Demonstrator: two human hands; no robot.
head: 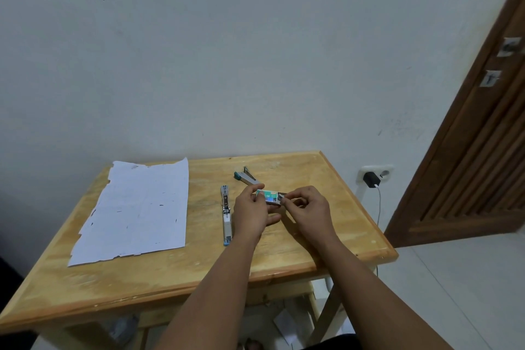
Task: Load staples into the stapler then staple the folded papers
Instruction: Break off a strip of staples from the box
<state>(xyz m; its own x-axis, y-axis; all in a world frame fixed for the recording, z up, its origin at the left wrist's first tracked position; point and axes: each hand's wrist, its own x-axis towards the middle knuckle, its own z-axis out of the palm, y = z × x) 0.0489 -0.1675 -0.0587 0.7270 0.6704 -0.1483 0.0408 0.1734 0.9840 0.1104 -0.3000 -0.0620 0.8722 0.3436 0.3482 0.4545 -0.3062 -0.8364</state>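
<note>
My left hand (pixel 251 212) holds a small teal and blue staple box (pixel 268 196) above the wooden table (pixel 199 273). The fingertips of my right hand (pixel 308 209) pinch the box's right end, where its inner tray shows. A stapler (pixel 226 214) lies swung fully open and flat on the table, just left of my left hand, its metal channel facing up. A second teal stapler (pixel 245 177) lies behind my hands, partly hidden by them. White papers (pixel 136 210) with torn edges lie flat on the table's left half.
A white wall stands right behind the table. A wall socket with a black charger (pixel 371 179) and its white cable is to the right. A brown wooden door (pixel 468 165) is at the far right. Scraps lie on the floor under the table.
</note>
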